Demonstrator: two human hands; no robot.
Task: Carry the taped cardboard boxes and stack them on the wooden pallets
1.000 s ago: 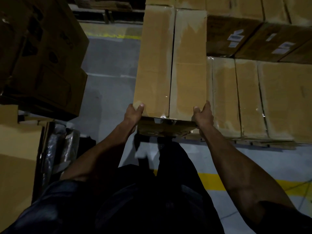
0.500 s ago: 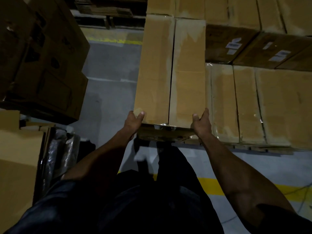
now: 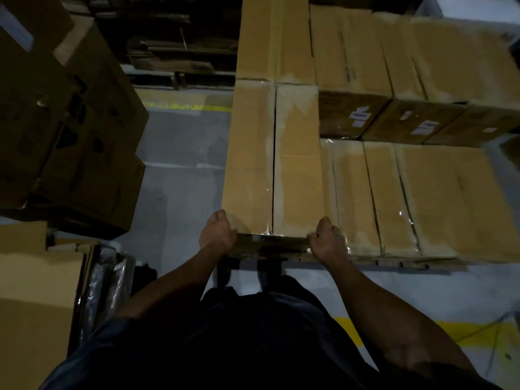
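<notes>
A long taped cardboard box (image 3: pixel 270 164) lies lengthwise in front of me, at the left end of a row of stacked boxes (image 3: pixel 408 198). My left hand (image 3: pixel 218 235) grips its near left corner, fingers curled over the edge. My right hand (image 3: pixel 327 240) grips the near right corner, between this box and its neighbour. Clear tape runs along the box's centre seam. A taller layer of boxes (image 3: pixel 394 60) stands behind, with white labels on their sides. The wooden pallet (image 3: pixel 394 263) shows only as a thin dark edge under the row.
Dark printed cartons (image 3: pixel 70 130) are stacked at the left. A flat cardboard sheet (image 3: pixel 31 291) and plastic wrap (image 3: pixel 104 291) lie at the lower left. Grey floor (image 3: pixel 183 178) runs between the stacks, with yellow lines (image 3: pixel 464 333) near my feet.
The box has come lower and closer to the neighbouring row. Both hands have shifted from flat against the near end to curled over its corners. The view has tilted up.
</notes>
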